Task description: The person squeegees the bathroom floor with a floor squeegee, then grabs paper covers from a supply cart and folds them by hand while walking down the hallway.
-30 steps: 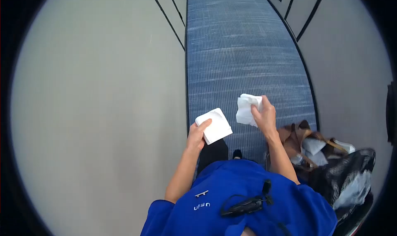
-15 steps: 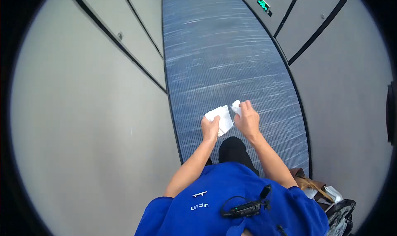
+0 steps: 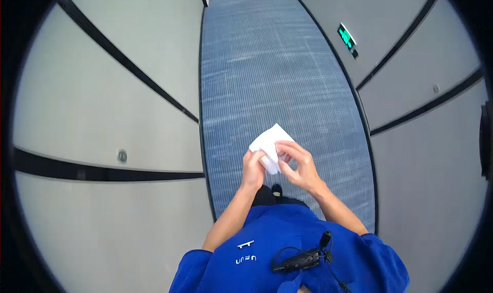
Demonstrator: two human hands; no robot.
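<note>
A folded white tissue [image 3: 270,137] is held in front of my body, above the carpet. My left hand [image 3: 252,171] grips its lower left side, with the thumb across the front. At its right edge, my right hand [image 3: 300,168] pinches the tissue, its fingers and thumb curved with a gap between them. The lower part near my left thumb looks slightly see-through, and I cannot make out whether it is a wrapper.
A corridor with blue striped carpet [image 3: 272,77] stretches ahead. Pale panelled walls with black strips stand on the left [image 3: 113,123] and the right [image 3: 421,190]. A green exit sign [image 3: 346,38] is low on the right wall. My shoe [image 3: 277,190] shows below my hands.
My right hand, earlier apart to the right with a white piece, is now at the tissue in my left hand. The walls and sign have shifted down the view, and the bags at lower right are gone.
</note>
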